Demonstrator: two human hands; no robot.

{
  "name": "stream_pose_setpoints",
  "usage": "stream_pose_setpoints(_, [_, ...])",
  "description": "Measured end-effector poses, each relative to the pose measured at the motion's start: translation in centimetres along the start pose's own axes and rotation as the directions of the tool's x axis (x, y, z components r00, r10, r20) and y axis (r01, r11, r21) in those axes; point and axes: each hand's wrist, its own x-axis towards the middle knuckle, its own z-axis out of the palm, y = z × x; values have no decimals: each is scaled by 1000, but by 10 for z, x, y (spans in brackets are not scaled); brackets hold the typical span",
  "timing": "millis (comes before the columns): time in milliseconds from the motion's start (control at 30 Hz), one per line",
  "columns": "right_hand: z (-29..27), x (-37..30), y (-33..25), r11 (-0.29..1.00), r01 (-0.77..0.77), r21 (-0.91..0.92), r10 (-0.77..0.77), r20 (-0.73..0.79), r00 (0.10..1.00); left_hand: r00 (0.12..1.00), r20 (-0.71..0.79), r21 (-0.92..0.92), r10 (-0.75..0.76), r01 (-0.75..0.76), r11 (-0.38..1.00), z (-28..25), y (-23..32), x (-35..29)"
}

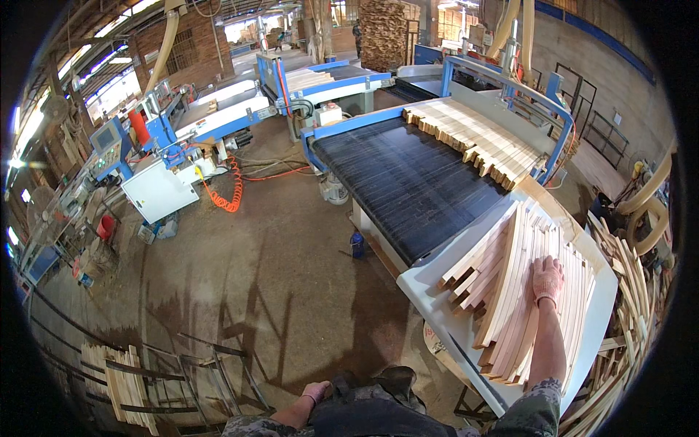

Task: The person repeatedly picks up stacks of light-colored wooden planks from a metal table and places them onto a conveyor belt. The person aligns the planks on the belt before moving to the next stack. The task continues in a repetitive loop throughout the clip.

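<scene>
My right hand (547,279), in a pale pink work glove, rests on a spread of long wooden strips (502,291). Its fingers reach forward over the tops of the strips, and nothing is lifted. These strips lie on a grey sheet-metal table (422,285) with their ends uneven and several fanned out to the left. By my waist, my left hand (317,391), also gloved, is curled closed, with nothing seen in it. Beyond the table, a row of wooden pieces (473,135) lies side by side across the black conveyor belt (408,182).
A blue frame (510,76) spans the conveyor. Loose wooden strips (633,313) heap up right of the table. On the floor stands a small blue bucket (357,245). A black metal rack (211,357) with wood (127,386) is at lower left; a white machine cabinet (160,193) stands farther off.
</scene>
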Motion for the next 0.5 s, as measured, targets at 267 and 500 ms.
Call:
stream_pose_setpoints(267, [32, 14, 5, 999, 50, -5, -51, -100, 994, 999, 32, -117, -29, 33, 993, 17, -46, 37])
stream_pose_setpoints(500, [6, 4, -1, 1000, 4, 16, -5, 11, 1000, 999, 19, -30, -36, 36, 999, 6, -20, 15])
